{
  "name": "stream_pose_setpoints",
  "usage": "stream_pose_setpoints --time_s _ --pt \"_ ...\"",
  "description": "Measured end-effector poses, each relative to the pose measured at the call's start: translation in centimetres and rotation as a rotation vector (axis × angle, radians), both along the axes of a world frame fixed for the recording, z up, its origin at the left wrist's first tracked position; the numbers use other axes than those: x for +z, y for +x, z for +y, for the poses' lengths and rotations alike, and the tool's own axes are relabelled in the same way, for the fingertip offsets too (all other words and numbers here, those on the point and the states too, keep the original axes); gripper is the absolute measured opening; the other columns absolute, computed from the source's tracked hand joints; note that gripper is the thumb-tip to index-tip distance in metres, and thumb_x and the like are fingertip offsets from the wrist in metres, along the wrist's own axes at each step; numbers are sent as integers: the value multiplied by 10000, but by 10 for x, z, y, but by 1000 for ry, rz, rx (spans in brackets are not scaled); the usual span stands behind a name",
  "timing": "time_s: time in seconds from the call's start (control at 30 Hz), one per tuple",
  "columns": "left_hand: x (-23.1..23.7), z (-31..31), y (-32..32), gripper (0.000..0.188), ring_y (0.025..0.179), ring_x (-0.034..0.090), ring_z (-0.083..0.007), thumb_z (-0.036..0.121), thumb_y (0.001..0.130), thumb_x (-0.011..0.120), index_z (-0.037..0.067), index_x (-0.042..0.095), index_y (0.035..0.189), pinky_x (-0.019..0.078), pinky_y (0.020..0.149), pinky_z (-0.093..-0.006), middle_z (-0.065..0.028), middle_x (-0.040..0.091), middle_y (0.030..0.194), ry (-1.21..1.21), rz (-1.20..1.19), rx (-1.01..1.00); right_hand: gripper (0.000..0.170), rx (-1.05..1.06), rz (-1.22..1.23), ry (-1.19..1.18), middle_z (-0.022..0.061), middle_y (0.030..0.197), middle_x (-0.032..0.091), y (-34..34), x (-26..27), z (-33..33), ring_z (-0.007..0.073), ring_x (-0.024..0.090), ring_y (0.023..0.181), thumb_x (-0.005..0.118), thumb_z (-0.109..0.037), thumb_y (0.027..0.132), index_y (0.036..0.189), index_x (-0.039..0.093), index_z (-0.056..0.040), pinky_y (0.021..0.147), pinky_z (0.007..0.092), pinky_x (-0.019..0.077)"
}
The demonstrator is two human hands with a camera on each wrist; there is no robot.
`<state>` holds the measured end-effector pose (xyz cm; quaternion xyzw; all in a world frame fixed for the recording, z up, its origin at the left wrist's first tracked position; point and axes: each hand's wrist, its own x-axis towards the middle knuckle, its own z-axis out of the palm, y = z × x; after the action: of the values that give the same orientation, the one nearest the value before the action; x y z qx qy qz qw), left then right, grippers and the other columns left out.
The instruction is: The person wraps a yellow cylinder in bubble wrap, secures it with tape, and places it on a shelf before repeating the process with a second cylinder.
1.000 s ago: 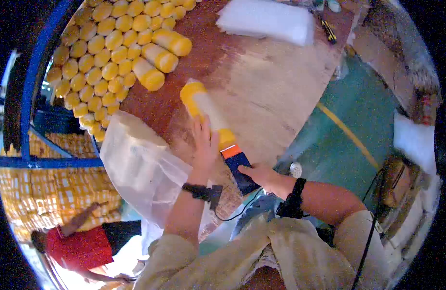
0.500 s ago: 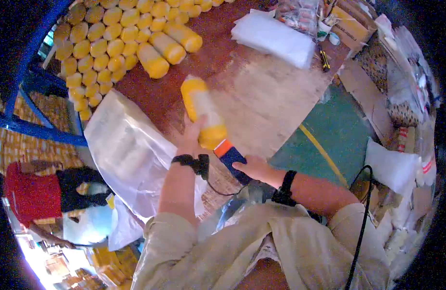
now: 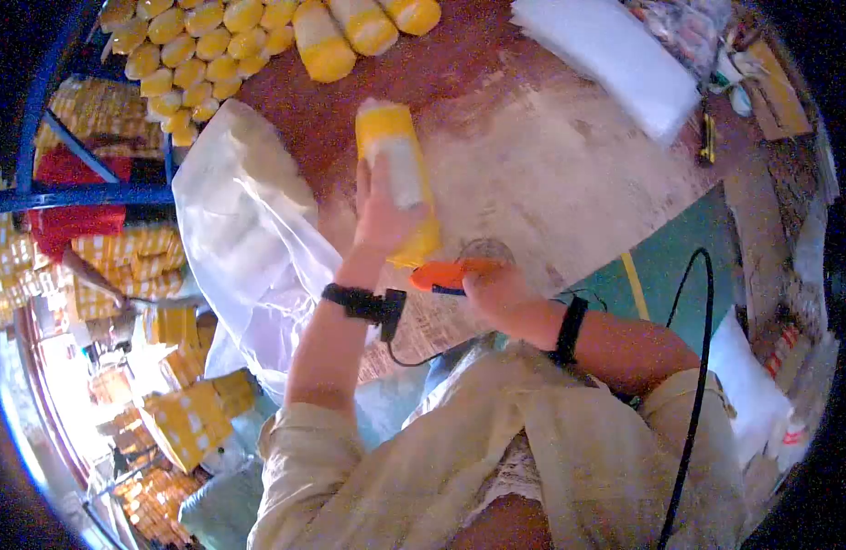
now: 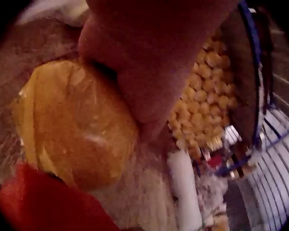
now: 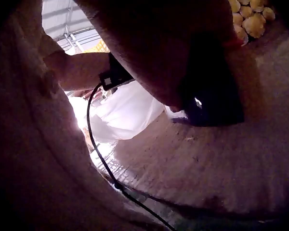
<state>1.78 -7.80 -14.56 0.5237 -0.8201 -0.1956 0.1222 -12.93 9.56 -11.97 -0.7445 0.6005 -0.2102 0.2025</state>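
A cylindrical roll with yellow ends and a pale middle [image 3: 400, 170] is at the middle of the worktable [image 3: 551, 174]. My left hand [image 3: 386, 220] grips its near part, with fingers along the left side and thumb across towards the right. In the left wrist view the roll's rounded yellow end [image 4: 82, 125] shows beside the hand [image 4: 144, 57]. My right hand [image 3: 510, 298] holds an orange and dark blue tool [image 3: 446, 275], its orange end close to the roll's near end; whether they touch I cannot tell. The tool's dark body [image 5: 214, 96] shows in the right wrist view.
Stacked yellow rolls [image 3: 203, 46] fill the back left. A translucent plastic bag [image 3: 249, 220] hangs at the left edge. White sheets [image 3: 615, 64] and a yellow-black cutter [image 3: 708, 137] lie at the back right. A black cable [image 3: 707, 330] loops beside the right arm.
The roll now stands more upright in the head view, and my left hand lies further over it. The tool has turned so its orange part points left. The head view has shifted.
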Motion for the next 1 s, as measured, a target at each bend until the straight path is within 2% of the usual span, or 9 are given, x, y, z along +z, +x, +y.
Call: stream_pose_setpoints --time_s 0.07,0.13,0.17,0.33,0.43,0.53,0.67,0.93,1.0 --pt "-2 -8 23 1008 1251 223 -362 249 604 720 89 84 1369 270 1004 -424 -199 180 1374 44 149 -19 147 36 9 -31 134 624 593 -23 -6 -7 283 597 552 541 -157 720 750 555 -14 503 429 474" --pt "12 -4 31 980 1248 249 -310 157 632 696 84 59 1373 269 1007 -388 -174 204 1368 370 501 78 148 139 241 177 141 618 587 -49 6 -15 286 597 566 568 -169 710 749 560 -27 518 425 474" --pt "19 -2 32 970 1246 261 -283 111 645 685 82 47 1375 268 1008 -370 -161 216 1365 532 685 124 157 122 128 130 148 629 588 -57 11 -20 288 598 580 580 -178 707 752 560 -29 522 419 473" --pt "13 -5 40 941 1233 278 -224 25 674 640 61 12 1373 261 1006 -330 -128 252 1349 373 607 86 215 204 105 255 173 723 596 -71 17 -43 306 595 704 610 -226 711 792 549 -36 592 422 466" --pt "19 -3 42 938 1235 275 -227 39 680 646 47 12 1370 261 1004 -327 -129 252 1351 314 536 77 182 221 122 175 227 790 587 -69 27 -61 376 570 800 441 -90 752 803 562 36 776 480 418" --pt "19 -1 42 901 1275 199 -240 93 711 638 53 29 1374 200 1032 -344 -141 203 1385 416 662 80 157 441 348 106 199 813 593 -71 23 -90 340 576 804 457 -96 752 829 557 -3 781 503 391" --pt "10 -2 47 882 1285 190 -250 85 722 628 56 37 1376 188 1040 -355 -141 191 1398 367 662 56 187 624 614 -193 113 737 579 -77 9 -128 272 553 774 563 -214 736 791 509 -44 804 375 369" --pt "5 0 57 897 1246 273 -265 32 724 610 135 15 1388 275 1003 -358 -136 211 1386 515 785 87 232 358 385 143 130 713 578 -60 11 -101 309 569 755 613 -264 712 748 512 -58 723 428 421" --pt "2 -1 57 902 1245 274 -267 34 726 608 156 9 1389 287 997 -361 -137 212 1386 550 816 80 238 468 413 -20 139 747 584 -62 14 -111 308 562 790 614 -265 719 749 512 -52 709 434 430"
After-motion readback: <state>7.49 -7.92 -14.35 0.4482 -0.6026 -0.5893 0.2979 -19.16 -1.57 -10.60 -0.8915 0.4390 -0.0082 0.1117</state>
